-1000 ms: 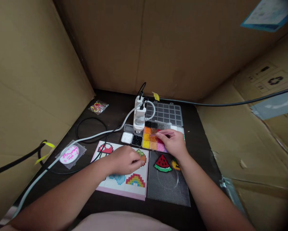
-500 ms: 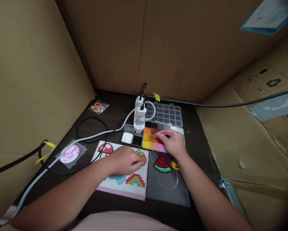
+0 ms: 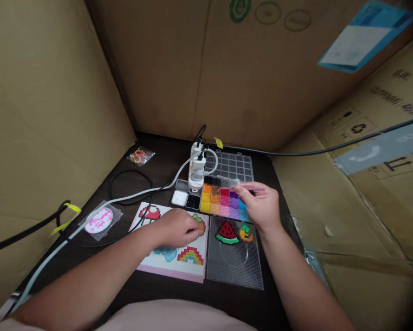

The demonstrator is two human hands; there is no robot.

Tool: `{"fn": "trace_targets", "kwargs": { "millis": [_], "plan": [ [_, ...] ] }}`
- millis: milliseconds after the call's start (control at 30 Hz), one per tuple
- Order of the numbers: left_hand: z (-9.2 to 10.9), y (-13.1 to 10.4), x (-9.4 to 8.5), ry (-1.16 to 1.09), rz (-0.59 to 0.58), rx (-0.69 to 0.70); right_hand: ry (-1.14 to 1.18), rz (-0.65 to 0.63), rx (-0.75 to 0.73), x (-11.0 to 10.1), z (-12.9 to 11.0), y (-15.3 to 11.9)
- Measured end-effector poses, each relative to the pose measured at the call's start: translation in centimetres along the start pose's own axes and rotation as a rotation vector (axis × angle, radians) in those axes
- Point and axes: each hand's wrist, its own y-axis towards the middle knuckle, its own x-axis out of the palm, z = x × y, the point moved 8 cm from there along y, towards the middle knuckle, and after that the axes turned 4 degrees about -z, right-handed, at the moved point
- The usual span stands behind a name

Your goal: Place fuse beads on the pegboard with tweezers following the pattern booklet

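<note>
My left hand [image 3: 181, 228] rests on the pattern sheet [image 3: 158, 267], its fingers curled in beside the printed pineapple [image 3: 199, 222]; anything between them is hidden. Over the right part of the bead box [image 3: 224, 200], my right hand [image 3: 260, 200] pinches thin pink tweezers [image 3: 243, 186] whose tips point left above the colored beads. A clear pegboard [image 3: 234, 271] lies below the box, bearing a red and green watermelon [image 3: 227, 232] and a smaller yellow-orange bead figure [image 3: 245, 233].
A white power strip [image 3: 196, 172] with plugs stands left of the box, near small containers of white beads [image 3: 180, 198] and black beads [image 3: 193, 201]. Cables cross the left side by a pink-white round piece [image 3: 99, 220]. Cardboard walls [image 3: 165, 69] surround the table.
My right hand has moved right relative to the bead box, uncovering more beads and the small yellow-orange figure. My left hand stays on the sheet. The camera view has shifted slightly.
</note>
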Motion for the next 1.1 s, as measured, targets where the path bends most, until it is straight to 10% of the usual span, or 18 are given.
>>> {"fn": "trace_targets", "kwargs": {
  "millis": [233, 500, 1100],
  "plan": [
    [-0.2, 0.0, -0.2, -0.049, 0.03, -0.027, 0.042, 0.101, -0.036, -5.0, -2.0, -3.5],
    [-0.4, 0.0, -0.3, -0.11, 0.003, -0.066, 0.143, 0.289, 0.189, -9.9, 4.4, -11.7],
    [-0.5, 0.2, -0.2, -0.158, -0.041, -0.133, -0.008, 0.312, 0.192, -9.1, 8.0, -12.8]
  ]
}}
